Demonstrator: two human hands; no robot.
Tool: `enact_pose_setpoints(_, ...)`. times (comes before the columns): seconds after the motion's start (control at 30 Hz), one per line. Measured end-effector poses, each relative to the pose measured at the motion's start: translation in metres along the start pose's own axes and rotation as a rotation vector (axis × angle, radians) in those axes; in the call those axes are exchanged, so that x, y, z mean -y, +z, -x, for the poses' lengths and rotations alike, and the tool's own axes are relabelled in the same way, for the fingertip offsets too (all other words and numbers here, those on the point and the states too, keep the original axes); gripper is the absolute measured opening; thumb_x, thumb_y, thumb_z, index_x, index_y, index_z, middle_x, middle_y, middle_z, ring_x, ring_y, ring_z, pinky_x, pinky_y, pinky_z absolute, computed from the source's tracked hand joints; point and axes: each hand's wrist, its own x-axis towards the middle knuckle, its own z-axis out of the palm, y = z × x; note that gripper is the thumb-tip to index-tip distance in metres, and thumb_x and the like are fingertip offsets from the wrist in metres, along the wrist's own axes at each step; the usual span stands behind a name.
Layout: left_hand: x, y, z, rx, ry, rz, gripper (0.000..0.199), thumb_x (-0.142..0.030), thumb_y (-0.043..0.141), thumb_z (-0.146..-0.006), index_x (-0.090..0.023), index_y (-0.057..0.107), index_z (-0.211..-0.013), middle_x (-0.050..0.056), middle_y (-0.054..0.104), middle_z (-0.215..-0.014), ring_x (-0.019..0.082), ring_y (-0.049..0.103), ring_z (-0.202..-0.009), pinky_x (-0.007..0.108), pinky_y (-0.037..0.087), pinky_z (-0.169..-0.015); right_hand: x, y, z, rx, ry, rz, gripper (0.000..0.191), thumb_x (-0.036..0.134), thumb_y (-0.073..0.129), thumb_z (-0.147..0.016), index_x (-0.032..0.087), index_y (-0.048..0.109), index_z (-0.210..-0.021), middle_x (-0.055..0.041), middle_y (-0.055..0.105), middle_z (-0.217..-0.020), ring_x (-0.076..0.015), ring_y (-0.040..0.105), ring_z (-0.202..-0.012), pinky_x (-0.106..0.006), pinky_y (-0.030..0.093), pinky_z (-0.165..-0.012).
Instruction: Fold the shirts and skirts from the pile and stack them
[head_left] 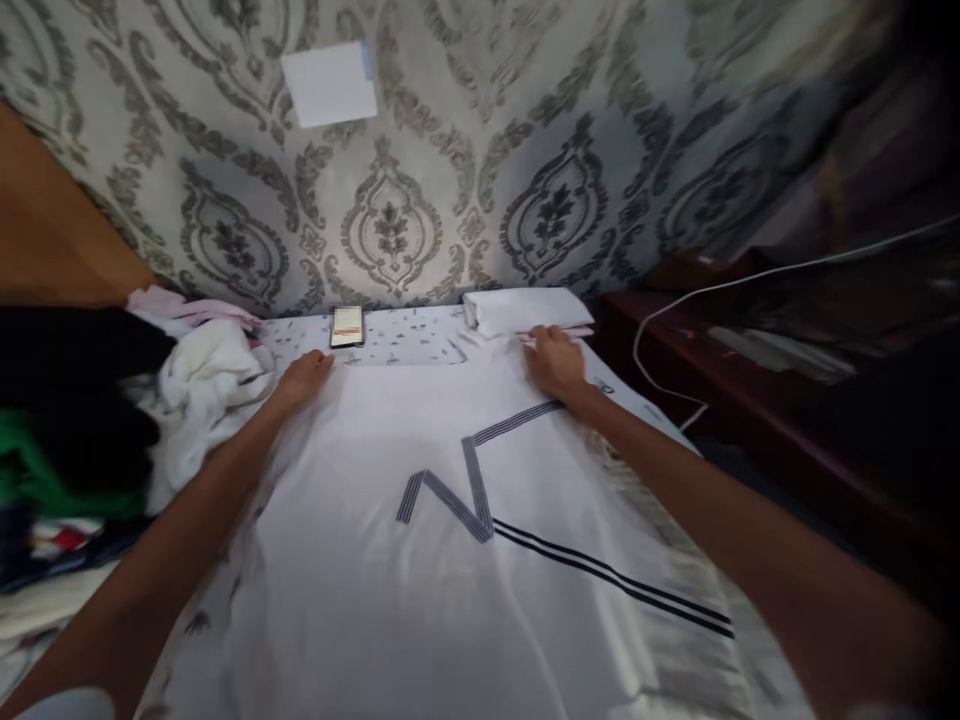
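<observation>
A white shirt [375,440] with a zigzag of dark stripes lies spread over the bed in front of me. My left hand [306,378] is closed on its far left corner. At the far right corner, my right hand [556,368] has its fingers curled round the cloth, close to a folded white cloth [525,310]. The fingertips of both hands are partly hidden, and the shirt's sides look blurred.
Behind stands a patterned wall [465,160]. A phone-like flat object [347,327] lies beyond the shirt on the printed sheet [412,338]. Crumpled white clothes [214,375] and a black garment [67,380] heap up at left. A white cable [750,275] hangs at right.
</observation>
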Motion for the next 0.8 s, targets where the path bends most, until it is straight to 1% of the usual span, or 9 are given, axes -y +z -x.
enact_pose_setpoints(0.07, 0.014, -0.005, 0.010, 0.043, -0.036, 0.029, 0.038, -0.042, 0.037, -0.094, -0.017, 0.063, -0.105, 0.012, 0.070, -0.113, 0.027, 0.064, -0.106, 0.032, 0.047, -0.085, -0.001, -0.003, 0.025, -0.070, -0.116, -0.014, 0.039, 0.027, 0.044, -0.096, 0.010, 0.053, -0.130, -0.0237, 0.055, -0.134, -0.0377, 0.052, -0.122, -0.051, 0.043, -0.096)
enact_pose_setpoints(0.17, 0.036, -0.009, 0.039, 0.105, -0.046, 0.099, 0.042, -0.051, 0.047, -0.086, -0.019, 0.064, -0.107, 0.007, 0.072, -0.103, 0.026, 0.067, -0.095, 0.031, 0.049, -0.075, 0.003, -0.007, 0.071, -0.109, -0.343, -0.105, 0.039, 0.030, 0.043, -0.096, 0.013, 0.057, -0.128, -0.0216, 0.055, -0.137, -0.0377, 0.050, -0.126, -0.055, 0.041, -0.100)
enact_pose_setpoints(0.27, 0.053, -0.012, 0.070, 0.198, 0.040, 0.253, 0.049, -0.052, 0.059, -0.074, -0.019, 0.062, -0.110, 0.005, 0.071, -0.102, 0.026, 0.066, -0.093, 0.030, 0.049, -0.073, 0.024, -0.015, 0.115, -0.090, -0.535, -0.216, 0.037, 0.034, 0.040, -0.099, 0.016, 0.060, -0.124, -0.0189, 0.057, -0.137, -0.0337, 0.049, -0.130, -0.054, 0.040, -0.105)
enact_pose_setpoints(0.37, 0.059, -0.011, 0.087, 0.188, 0.099, 0.274, 0.041, -0.042, 0.060, -0.072, -0.018, 0.062, -0.104, 0.006, 0.069, -0.105, 0.026, 0.065, -0.096, 0.030, 0.049, -0.076, 0.066, -0.027, 0.150, 0.001, -0.704, -0.321, 0.038, 0.036, 0.040, -0.100, 0.015, 0.061, -0.123, -0.0190, 0.056, -0.140, -0.0314, 0.048, -0.133, -0.052, 0.039, -0.108)
enact_pose_setpoints(0.5, 0.057, -0.007, 0.093, 0.026, 0.004, 0.156, 0.032, -0.033, 0.057, -0.074, -0.016, 0.062, -0.101, 0.009, 0.069, -0.104, 0.027, 0.063, -0.097, 0.033, 0.047, -0.080, 0.142, -0.042, 0.187, 0.187, -0.930, -0.398, 0.038, 0.036, 0.047, -0.100, 0.016, 0.058, -0.130, -0.0189, 0.048, -0.149, -0.0301, 0.040, -0.142, -0.052, 0.035, -0.113)
enact_pose_setpoints(0.57, 0.055, -0.008, 0.100, 0.011, -0.013, 0.221, 0.030, -0.034, 0.057, -0.076, -0.016, 0.062, -0.099, 0.009, 0.068, -0.098, 0.026, 0.063, -0.093, 0.032, 0.046, -0.075, 0.177, -0.045, 0.206, 0.280, -1.004, -0.404, 0.039, 0.038, 0.050, -0.099, 0.017, 0.057, -0.132, -0.0179, 0.046, -0.151, -0.0300, 0.035, -0.145, -0.053, 0.031, -0.115)
enact_pose_setpoints(0.63, 0.056, -0.012, 0.112, 0.079, -0.030, 0.388, 0.033, -0.040, 0.059, -0.077, -0.017, 0.060, -0.100, 0.005, 0.066, -0.087, 0.023, 0.062, -0.080, 0.029, 0.045, -0.064, 0.206, -0.043, 0.226, 0.347, -1.047, -0.402, 0.045, 0.041, 0.052, -0.099, 0.015, 0.054, -0.136, -0.0189, 0.043, -0.153, -0.0315, 0.031, -0.147, -0.055, 0.027, -0.117)
enact_pose_setpoints(0.7, 0.060, -0.018, 0.126, 0.210, -0.055, 0.562, 0.040, -0.045, 0.066, -0.072, -0.018, 0.059, -0.101, 0.002, 0.063, -0.078, 0.020, 0.060, -0.069, 0.026, 0.041, -0.055, 0.226, -0.039, 0.244, 0.369, -1.077, -0.411, 0.051, 0.041, 0.051, -0.099, 0.011, 0.049, -0.141, -0.0206, 0.041, -0.154, -0.0321, 0.027, -0.148, -0.056, 0.024, -0.119)
enact_pose_setpoints(0.8, 0.072, -0.023, 0.145, 0.364, -0.068, 0.740, 0.048, -0.037, 0.077, -0.060, -0.020, 0.060, -0.100, 0.001, 0.065, -0.082, 0.019, 0.061, -0.070, 0.024, 0.041, -0.053, 0.245, -0.034, 0.265, 0.349, -1.105, -0.452, 0.050, 0.039, 0.047, -0.101, 0.012, 0.046, -0.143, -0.0203, 0.037, -0.156, -0.0302, 0.025, -0.149, -0.054, 0.020, -0.120)
